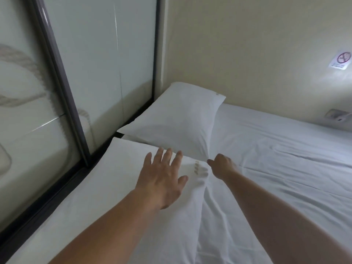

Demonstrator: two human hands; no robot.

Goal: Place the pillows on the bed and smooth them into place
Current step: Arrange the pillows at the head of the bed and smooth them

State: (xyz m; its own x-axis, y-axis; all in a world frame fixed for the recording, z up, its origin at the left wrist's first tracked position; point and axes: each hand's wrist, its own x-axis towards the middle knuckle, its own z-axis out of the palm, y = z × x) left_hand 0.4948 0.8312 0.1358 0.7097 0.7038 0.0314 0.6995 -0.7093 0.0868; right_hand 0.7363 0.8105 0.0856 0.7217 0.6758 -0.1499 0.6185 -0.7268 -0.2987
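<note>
Status of the bed (285,159): 2 white pillows are already lying on it, both along the edge that is running beside the glass partition (106,63).

- The far pillow (177,119) is sitting at the far end of the partition, in the corner with the cream wall. It is looking plump and mostly smooth.
- The near pillow (118,187) is lying just beside the partition, with its far edge touching the far pillow.
- The left hand (162,178) is lying flat on the near pillow, on the side away from the partition. Its fingers are straight and spread, pressing the cover down.
- The right hand (222,165) is working further from the partition, where the corners of the 2 pillows are meeting. Its fingers are curled and pinching bunched white fabric. This is appearing to be the near pillow's corner, though the frame is not settling that.

Judgement: placing is appearing complete and smoothing is under way. Creases are running from the pinched corner down the near pillow's edge away from the partition, so that corner is needing to be flattened. The sheet away from the partition is also showing wrinkles.
</note>
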